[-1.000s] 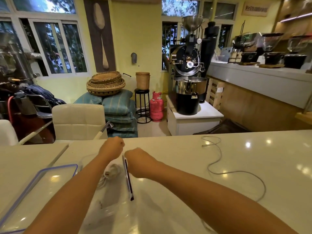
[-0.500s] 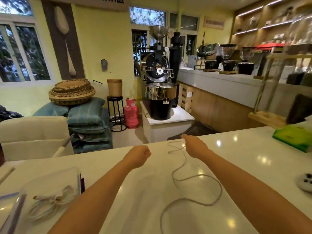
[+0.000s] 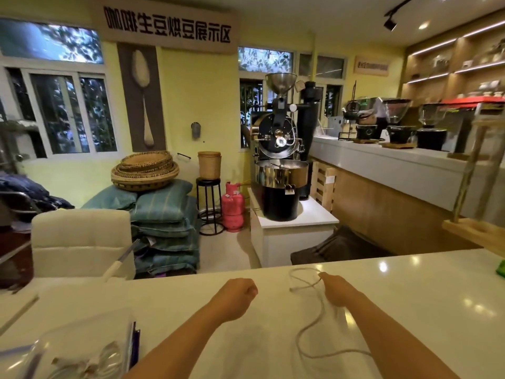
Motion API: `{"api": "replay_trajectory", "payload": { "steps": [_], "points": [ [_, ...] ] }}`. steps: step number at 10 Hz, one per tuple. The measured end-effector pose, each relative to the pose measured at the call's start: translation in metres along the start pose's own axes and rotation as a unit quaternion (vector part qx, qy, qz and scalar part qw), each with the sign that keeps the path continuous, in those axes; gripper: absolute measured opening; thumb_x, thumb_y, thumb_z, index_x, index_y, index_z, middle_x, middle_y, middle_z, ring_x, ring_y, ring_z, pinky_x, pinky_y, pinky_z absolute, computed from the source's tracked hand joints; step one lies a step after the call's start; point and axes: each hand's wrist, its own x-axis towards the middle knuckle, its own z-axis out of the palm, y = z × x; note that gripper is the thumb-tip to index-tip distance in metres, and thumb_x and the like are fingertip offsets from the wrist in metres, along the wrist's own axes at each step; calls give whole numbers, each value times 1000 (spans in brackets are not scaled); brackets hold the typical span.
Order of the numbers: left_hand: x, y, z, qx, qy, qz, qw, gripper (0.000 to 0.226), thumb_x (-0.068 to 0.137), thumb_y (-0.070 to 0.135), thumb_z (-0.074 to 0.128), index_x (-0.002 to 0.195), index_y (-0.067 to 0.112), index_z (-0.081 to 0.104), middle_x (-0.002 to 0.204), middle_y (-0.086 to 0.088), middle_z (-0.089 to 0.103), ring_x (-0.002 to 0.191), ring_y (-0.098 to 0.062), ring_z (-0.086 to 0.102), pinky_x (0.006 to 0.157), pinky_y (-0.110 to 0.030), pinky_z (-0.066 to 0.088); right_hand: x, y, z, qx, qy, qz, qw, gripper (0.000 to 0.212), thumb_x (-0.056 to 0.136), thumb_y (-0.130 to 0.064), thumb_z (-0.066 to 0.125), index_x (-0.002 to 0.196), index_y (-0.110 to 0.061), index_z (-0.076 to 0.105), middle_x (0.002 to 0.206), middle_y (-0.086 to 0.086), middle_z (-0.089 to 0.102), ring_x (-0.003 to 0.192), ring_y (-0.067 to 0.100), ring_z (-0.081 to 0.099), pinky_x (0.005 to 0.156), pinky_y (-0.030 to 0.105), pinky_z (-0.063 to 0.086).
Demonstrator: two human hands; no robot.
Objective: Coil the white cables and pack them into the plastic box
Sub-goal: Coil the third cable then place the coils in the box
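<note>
A loose white cable (image 3: 310,322) snakes over the white counter, with a small loop at its far end. My right hand (image 3: 336,291) reaches out to that loop and its fingertips pinch the cable there. My left hand (image 3: 240,294) hovers over the counter to the left of the loop, curled into a fist with nothing in it. The clear plastic box (image 3: 82,332) stands at the lower left, apart from both hands. Inside it lies a coiled white cable (image 3: 91,362).
The box's blue-rimmed lid (image 3: 13,350) lies left of the box. A green object (image 3: 501,269) sits at the counter's right edge. A white chair back (image 3: 82,242) stands behind the counter's far edge. A wooden stand (image 3: 476,233) is at the right.
Both hands left the box. My right hand moved right and forward to the loose cable's far loop and took hold of it; my left hand followed as a fist. The view turned right.
</note>
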Motion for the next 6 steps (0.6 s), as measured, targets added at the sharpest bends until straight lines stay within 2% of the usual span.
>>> {"api": "replay_trajectory", "payload": {
  "steps": [1,2,3,4,5,6],
  "points": [
    [5,1,-1,-4,-1,2,1000,32,97,20,35,118,9,56,128,-8,57,117,-22,51,96,-28,39,-17,-49,-8,-139,105,251,952,45,97,-17,34,142,-15,26,147,9,35,133,23,38,110,29,28],
    [8,6,2,-14,-4,3,1000,32,96,20,35,118,9,56,128,-8,57,116,-22,51,95,-28,39,-19,-53,-3,-122,89,265,952,41,96,-27,36,137,-21,35,143,7,41,128,23,43,110,32,32],
    [6,13,10,-22,-16,8,1000,31,96,21,36,115,9,57,124,-8,58,112,-22,53,94,-29,41,-17,-51,7,-139,75,261,952,34,95,-25,37,127,-14,45,133,12,50,119,25,51,104,33,41],
    [6,18,10,-27,-21,8,999,31,95,21,37,115,8,57,123,-9,59,111,-23,53,93,-29,42,-16,-64,-3,-199,109,264,938,31,96,-20,39,124,-13,49,129,7,53,117,20,52,100,27,40],
    [8,24,6,-43,-19,8,999,32,95,23,39,118,7,55,126,-10,57,113,-24,53,91,-29,41,-16,-83,-13,-234,149,215,936,26,93,-18,45,117,-16,56,120,7,60,106,20,59,92,25,45],
    [13,38,0,-94,-24,23,995,31,93,27,46,117,9,55,115,-12,56,107,-22,52,91,-31,39,-15,-113,-26,-251,182,138,941,25,91,-21,51,113,-17,61,115,10,61,104,22,58,89,26,46]
  ]
}}
